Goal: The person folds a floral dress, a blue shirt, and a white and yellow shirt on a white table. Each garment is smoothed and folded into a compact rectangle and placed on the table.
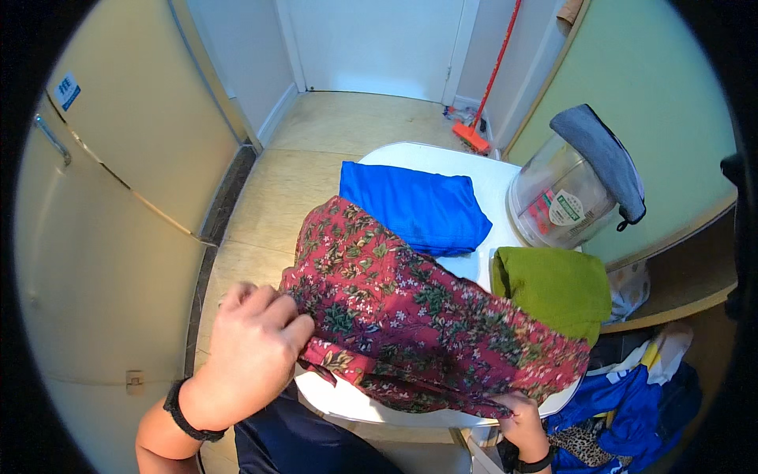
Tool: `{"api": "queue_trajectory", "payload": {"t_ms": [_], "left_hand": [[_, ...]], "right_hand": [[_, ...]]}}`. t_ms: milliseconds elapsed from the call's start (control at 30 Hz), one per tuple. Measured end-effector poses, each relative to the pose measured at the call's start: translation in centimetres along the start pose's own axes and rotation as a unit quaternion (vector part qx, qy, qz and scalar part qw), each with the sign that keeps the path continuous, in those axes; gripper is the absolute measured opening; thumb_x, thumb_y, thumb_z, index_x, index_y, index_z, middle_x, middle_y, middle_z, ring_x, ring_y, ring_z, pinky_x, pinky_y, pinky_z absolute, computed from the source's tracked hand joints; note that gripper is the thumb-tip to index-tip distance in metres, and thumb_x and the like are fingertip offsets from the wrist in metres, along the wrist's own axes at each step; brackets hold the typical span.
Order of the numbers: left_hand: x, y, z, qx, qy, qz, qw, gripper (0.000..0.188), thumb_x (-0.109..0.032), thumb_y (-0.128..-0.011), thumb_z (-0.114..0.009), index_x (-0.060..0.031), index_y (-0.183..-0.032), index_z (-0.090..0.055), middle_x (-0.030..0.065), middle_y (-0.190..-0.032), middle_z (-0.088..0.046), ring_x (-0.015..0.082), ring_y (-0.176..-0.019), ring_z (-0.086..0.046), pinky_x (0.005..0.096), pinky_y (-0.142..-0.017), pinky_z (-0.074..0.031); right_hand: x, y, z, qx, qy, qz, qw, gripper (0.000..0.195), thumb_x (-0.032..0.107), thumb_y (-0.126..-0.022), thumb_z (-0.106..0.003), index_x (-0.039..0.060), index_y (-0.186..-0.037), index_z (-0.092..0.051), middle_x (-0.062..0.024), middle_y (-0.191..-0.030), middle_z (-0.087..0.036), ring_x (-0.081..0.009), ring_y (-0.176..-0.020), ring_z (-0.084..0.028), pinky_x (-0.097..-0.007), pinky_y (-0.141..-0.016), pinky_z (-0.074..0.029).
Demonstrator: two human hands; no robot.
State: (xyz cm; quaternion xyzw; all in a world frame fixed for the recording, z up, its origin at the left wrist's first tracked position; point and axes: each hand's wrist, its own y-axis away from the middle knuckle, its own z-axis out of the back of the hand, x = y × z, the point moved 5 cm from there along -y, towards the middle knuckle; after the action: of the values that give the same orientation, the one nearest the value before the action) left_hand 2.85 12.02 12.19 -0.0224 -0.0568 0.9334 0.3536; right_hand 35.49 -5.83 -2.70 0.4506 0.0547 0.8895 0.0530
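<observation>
A dark red cloth garment (402, 314) with a pattern of leaves and small white flowers is spread between my hands, over a white table. My left hand (254, 338) grips its left edge. At the near right edge, my right hand (521, 415) pinches the fabric. Beyond the garment lies a folded blue cloth (414, 204), partly covered by it. To the right, a folded olive-green cloth (551, 290) rests on the table, its near side overlapped by the garment. I cannot tell what kind of garment the red one is.
On the white table (408, 151), a clear plastic tub (551, 195) has a grey cloth (601, 154) draped over its top. Loose clothes (628, 403) are heaped at the lower right. A red broom (474, 133) leans by the far door (373, 47). A frosted panel (118, 237) stands left.
</observation>
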Motion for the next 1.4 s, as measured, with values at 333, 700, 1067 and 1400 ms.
{"api": "queue_trajectory", "payload": {"t_ms": [333, 700, 1067, 1400], "left_hand": [[8.6, -3.8, -9.0, -0.16, 0.007, 0.113, 0.981, 0.042, -0.009, -0.077, -0.071, -0.0081, -0.117, -0.057, 0.0134, -0.116, -0.057, 0.0342, -0.107, -0.054, 0.0436, -0.092, -0.043], [-6.1, 4.5, -12.0, -0.047, 0.182, -0.096, 0.978, 0.04, -0.023, -0.075, -0.068, -0.0075, -0.113, -0.067, 0.0075, -0.109, -0.062, 0.024, -0.105, -0.056, 0.0435, -0.099, -0.041], [-10.6, 4.1, -14.9, -0.005, 0.231, -0.118, 0.966, 0.032, -0.018, -0.075, -0.063, -0.0029, -0.104, -0.064, 0.0104, -0.104, -0.06, 0.0255, -0.094, -0.056, 0.0374, -0.079, -0.044], [-16.4, 6.2, -14.0, 0.032, 0.299, -0.139, 0.944, 0.037, -0.019, -0.079, -0.062, -0.0036, -0.112, -0.064, 0.0105, -0.113, -0.061, 0.0266, -0.099, -0.058, 0.0377, -0.081, -0.048]], "right_hand": [[-0.5, -0.1, 1.2, -0.2, 0.14, -0.01, 0.97, 0.032, 0.007, -0.081, -0.074, -0.0055, -0.107, -0.062, -0.0213, -0.086, -0.065, -0.0391, -0.075, -0.063, -0.0436, -0.069, -0.051], [-1.0, 0.7, 1.0, -0.213, 0.275, -0.009, 0.938, 0.032, 0.011, -0.078, -0.072, -0.0035, -0.104, -0.063, -0.0181, -0.1, -0.06, -0.038, -0.094, -0.055, -0.0459, -0.085, -0.043], [-5.5, 3.0, 5.3, -0.206, 0.232, -0.215, 0.926, 0.015, 0.009, -0.073, -0.074, -0.0026, -0.075, -0.066, -0.0217, -0.074, -0.063, -0.0409, -0.073, -0.06, -0.0472, -0.066, -0.047], [0.4, 4.1, 6.0, -0.257, 0.452, -0.136, 0.843, 0.027, 0.007, -0.073, -0.073, 0.0011, -0.097, -0.064, -0.0194, -0.109, -0.062, -0.0393, -0.1, -0.058, -0.0507, -0.086, -0.044]]}}
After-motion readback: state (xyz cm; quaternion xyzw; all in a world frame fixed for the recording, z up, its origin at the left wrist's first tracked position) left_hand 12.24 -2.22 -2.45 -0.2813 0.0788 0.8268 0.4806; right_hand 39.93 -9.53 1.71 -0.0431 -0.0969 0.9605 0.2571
